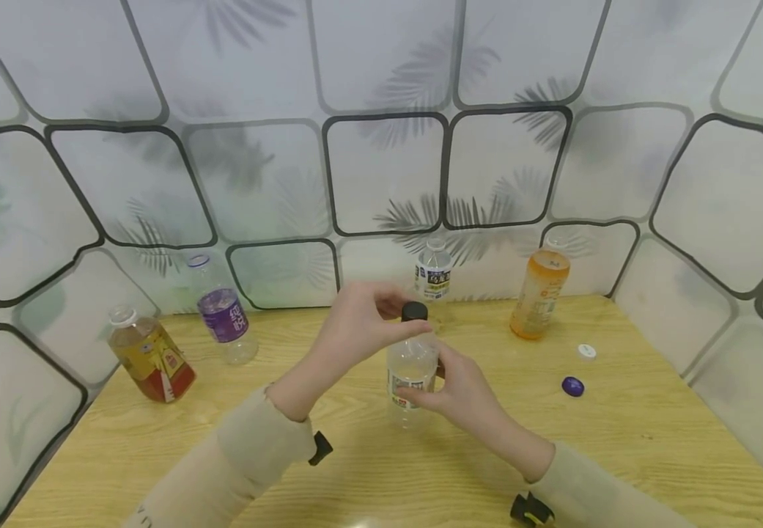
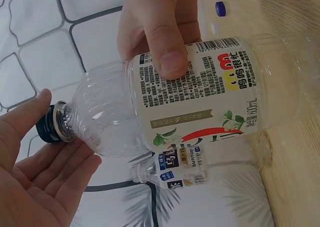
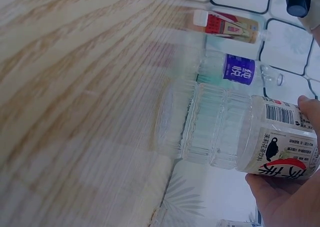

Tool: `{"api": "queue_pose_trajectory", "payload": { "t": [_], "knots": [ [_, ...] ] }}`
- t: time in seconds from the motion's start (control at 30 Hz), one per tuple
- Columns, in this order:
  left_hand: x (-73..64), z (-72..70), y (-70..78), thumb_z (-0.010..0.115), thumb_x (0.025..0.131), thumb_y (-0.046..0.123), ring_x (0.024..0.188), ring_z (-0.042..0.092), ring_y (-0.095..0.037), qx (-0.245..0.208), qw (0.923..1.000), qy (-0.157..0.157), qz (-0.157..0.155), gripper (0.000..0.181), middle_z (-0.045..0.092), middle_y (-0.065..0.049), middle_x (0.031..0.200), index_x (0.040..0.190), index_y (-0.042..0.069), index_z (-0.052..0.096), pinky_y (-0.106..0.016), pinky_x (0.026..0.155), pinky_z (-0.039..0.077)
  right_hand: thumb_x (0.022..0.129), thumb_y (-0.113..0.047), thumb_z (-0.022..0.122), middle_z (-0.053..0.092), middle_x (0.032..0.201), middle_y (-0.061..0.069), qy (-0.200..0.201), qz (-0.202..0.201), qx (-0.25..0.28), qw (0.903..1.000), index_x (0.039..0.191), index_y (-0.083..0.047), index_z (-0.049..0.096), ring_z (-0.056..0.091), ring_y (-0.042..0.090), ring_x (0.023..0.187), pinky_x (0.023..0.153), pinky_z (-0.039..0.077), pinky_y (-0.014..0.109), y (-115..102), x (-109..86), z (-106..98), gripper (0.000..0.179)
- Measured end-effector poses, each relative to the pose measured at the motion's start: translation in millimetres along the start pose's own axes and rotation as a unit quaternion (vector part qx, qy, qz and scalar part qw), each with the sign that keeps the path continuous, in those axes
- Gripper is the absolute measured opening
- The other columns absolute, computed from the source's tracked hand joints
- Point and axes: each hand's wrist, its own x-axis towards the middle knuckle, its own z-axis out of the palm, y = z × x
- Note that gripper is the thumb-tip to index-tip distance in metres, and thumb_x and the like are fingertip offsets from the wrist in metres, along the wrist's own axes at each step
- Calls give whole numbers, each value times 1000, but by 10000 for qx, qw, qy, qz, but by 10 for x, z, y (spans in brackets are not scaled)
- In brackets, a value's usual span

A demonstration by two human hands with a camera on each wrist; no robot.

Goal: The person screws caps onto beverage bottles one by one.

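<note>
Upright on the table stands a clear, ribbed plastic bottle [image 1: 410,359] with a white label and a black cap [image 1: 414,311]. My right hand [image 1: 463,389] grips it round the label, thumb in front and fingers behind. In the left wrist view the right thumb [image 2: 172,62] presses on the printed label [image 2: 195,94]. My left hand [image 1: 371,319] is up at the bottle's top, thumb and fingers spread loosely on either side of the cap. The left wrist view shows the left thumb [image 2: 35,109] right at the cap's edge, with the other fingers extended behind it.
At the left stand a yellow-labelled bottle with reddish-brown liquid [image 1: 153,356] and a purple-labelled clear bottle [image 1: 224,315]. Behind the held bottle is another clear bottle [image 1: 434,271]. An orange-wrapped bottle [image 1: 539,293], a white cap [image 1: 587,352] and a purple cap [image 1: 573,386] are at the right.
</note>
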Motion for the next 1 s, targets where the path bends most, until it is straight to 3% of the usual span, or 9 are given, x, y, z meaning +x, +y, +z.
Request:
{"api": "queue_pose_trajectory", "payload": {
  "t": [0.27, 0.53, 0.67, 0.77, 0.87, 0.93, 1.0],
  "knots": [
    [23, -15, -12, 91, 86, 26, 81, 76, -10, -322, 9992, -196, -164, 24, 82, 0, 93, 106, 15, 84, -30, 78, 63, 83, -17, 93, 74, 128, 8, 17, 64, 35, 10000, 142, -7, 59, 73, 27, 118, 101, 62, 41, -25, 11, -6, 68],
    [-1, 66, 3, 93, 83, 29, 77, 73, -9, -339, 9988, 189, -313, 23, 79, 2, 87, 97, 16, 81, -30, 73, 61, 84, -18, 93, 74, 126, 9, 51, 42, 37, 10000, 139, -5, 60, 73, 28, 117, 99, 63, 40, -8, 12, -2, 65],
    [-10, 97, -5, 93, 83, 30, 85, 74, -13, -300, 9989, 194, -310, 29, 80, 0, 95, 104, 15, 80, -33, 79, 63, 85, -19, 92, 74, 125, 10, 53, 42, 32, 10000, 137, -4, 61, 74, 29, 116, 97, 64, 40, 3, 3, 3, 63],
    [-18, 72, -32, 90, 87, 30, 107, 76, -21, -462, 9985, -69, -274, 44, 80, -4, 118, 125, 13, 76, -38, 97, 63, 85, -20, 92, 74, 126, 11, 40, 41, -1, 10000, 138, -3, 61, 74, 30, 116, 98, 64, 40, 3, -2, 5, 64],
    [-9, 18, -99, 80, 97, 25, 137, 64, -29, -953, 9939, -541, 136, 57, 68, -11, 146, 148, 7, 61, -45, 118, 51, 85, -21, 92, 74, 127, 12, 41, 12, -38, 10000, 139, -3, 60, 73, 31, 118, 99, 63, 42, -3, -2, 6, 65],
    [19, -16, -155, 71, 104, 23, 150, 52, -33, -1413, 9834, -971, 592, 60, 57, -17, 158, 156, 2, 50, -49, 127, 40, 85, -21, 92, 74, 128, 12, 43, -6, -30, 10000, 140, -4, 60, 73, 32, 119, 99, 63, 42, -3, -1, 7, 66],
    [59, -32, -211, 63, 107, 19, 153, 46, -38, -1810, 9680, -1425, 994, 59, 50, -22, 162, 159, -2, 43, -52, 128, 37, 85, -21, 92, 74, 127, 12, 56, -19, -37, 10000, 140, -4, 60, 73, 32, 118, 99, 63, 42, -2, -1, 9, 67]
  ]
}}
